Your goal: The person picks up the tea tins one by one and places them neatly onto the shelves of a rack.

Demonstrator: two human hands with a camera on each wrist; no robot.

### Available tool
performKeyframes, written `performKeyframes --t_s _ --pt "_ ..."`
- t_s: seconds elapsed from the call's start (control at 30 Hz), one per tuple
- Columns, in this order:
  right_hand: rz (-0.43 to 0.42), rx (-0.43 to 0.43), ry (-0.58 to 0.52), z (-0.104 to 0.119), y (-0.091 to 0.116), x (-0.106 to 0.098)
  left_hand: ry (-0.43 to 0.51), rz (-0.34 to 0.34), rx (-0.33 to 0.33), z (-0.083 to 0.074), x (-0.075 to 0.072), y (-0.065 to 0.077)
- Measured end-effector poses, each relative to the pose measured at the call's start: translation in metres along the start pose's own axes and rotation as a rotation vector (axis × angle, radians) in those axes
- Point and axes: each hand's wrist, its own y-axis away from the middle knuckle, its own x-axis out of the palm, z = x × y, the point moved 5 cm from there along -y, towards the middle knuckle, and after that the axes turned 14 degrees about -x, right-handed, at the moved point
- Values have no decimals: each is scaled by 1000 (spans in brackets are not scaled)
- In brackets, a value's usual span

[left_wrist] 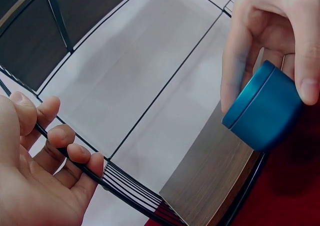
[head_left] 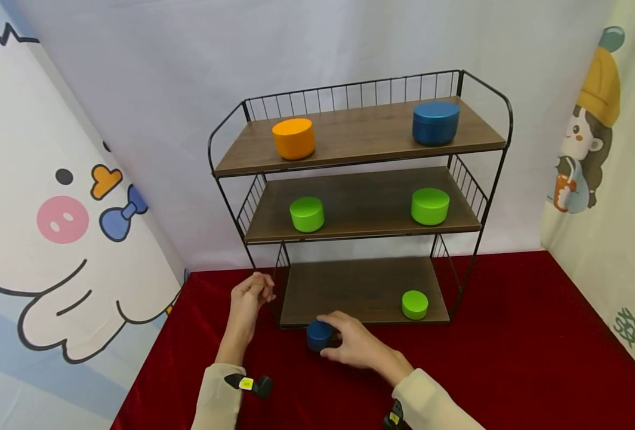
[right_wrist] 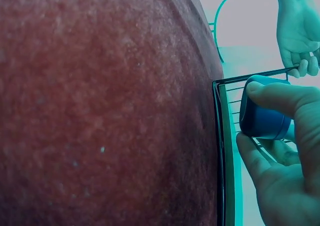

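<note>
My right hand (head_left: 356, 343) grips a small blue round tin (head_left: 318, 335) between thumb and fingers, just in front of the bottom shelf (head_left: 350, 286). In the left wrist view the blue tin (left_wrist: 265, 106) is tilted, its lid side toward the fingers. On the left, my left hand (head_left: 249, 298) curls its fingers round the black metal side frame (left_wrist: 85, 171) of the rack, as the left wrist view shows. A small green tin (head_left: 415, 304) sits at the right end of the bottom shelf.
The middle shelf (head_left: 368, 203) bears two green tins, a left one (head_left: 307, 215) and a right one (head_left: 430, 206). Up on the top shelf (head_left: 363, 128) stand an orange tin (head_left: 294, 139) and a larger blue tin (head_left: 435, 123). Dark red cloth (head_left: 511, 334) covers the table.
</note>
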Motion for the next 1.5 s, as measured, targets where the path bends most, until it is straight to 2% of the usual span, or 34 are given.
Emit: performKeyframes --t_s 0.53,0.97,1.5 --pt "32 -29 48 -3 -18 -3 -14 -3 -11 0 -3 2" --pt "37 -35 55 -1 -40 -2 -4 -6 -3 -1 -4 1" --pt "-2 1 38 -22 -44 3 3 6 -4 0 -1 0"
